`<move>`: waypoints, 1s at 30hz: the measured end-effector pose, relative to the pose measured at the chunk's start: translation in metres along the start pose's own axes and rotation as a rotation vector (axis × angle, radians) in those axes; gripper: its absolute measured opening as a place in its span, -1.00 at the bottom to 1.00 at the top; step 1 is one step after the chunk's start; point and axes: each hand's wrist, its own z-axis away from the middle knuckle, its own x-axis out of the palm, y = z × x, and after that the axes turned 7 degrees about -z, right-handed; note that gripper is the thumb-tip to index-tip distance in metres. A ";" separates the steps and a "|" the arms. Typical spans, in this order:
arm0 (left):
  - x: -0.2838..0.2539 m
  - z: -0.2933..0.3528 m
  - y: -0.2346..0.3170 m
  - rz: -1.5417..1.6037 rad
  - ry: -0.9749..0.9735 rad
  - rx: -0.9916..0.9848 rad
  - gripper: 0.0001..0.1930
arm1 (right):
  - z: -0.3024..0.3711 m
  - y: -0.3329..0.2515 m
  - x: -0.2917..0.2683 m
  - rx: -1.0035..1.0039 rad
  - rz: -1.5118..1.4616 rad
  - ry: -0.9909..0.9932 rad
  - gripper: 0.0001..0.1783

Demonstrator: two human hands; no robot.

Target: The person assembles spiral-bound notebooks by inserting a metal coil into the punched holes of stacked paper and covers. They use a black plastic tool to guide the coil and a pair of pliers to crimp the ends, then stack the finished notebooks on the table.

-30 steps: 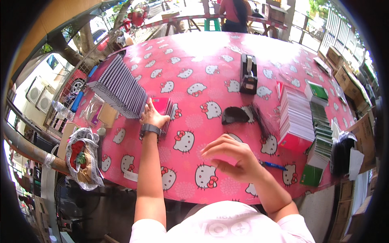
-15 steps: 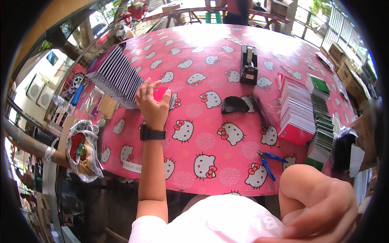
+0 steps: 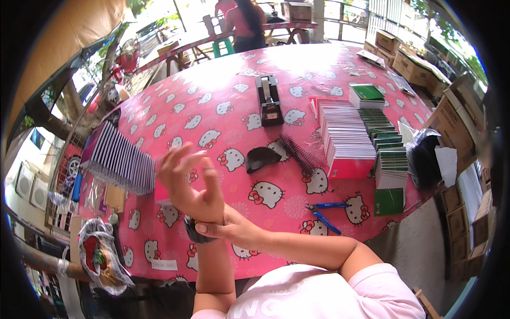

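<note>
My left hand (image 3: 191, 186) is raised over the left side of the table, fingers apart and loosely curled, with nothing in it. My right hand (image 3: 236, 227) reaches across and closes around my left wrist, its thumb on the dark wristwatch (image 3: 194, 233). Beside the left hand stands a long row of spiral-bound notebooks (image 3: 121, 159) with purple covers. Part of a pink booklet (image 3: 161, 196) shows between that row and my left hand, which partly hides it.
Toward the middle are a black tape dispenser (image 3: 270, 101), a black curved object (image 3: 262, 159), a dark bristled brush (image 3: 298, 154) and blue-handled pliers (image 3: 328, 213). Pink booklets (image 3: 346, 138) and green booklets (image 3: 389, 202) stand in rows at right. A plastic bag (image 3: 103, 258) hangs at the left edge.
My left hand has drawn back from the notebook row and lifted. My right hand has swung from the lower right across to the left wrist. The view has turned right.
</note>
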 end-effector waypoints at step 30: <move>0.008 0.051 -0.037 0.848 -0.243 -0.771 -0.92 | 0.113 -0.146 -0.198 -0.281 1.893 0.520 -0.59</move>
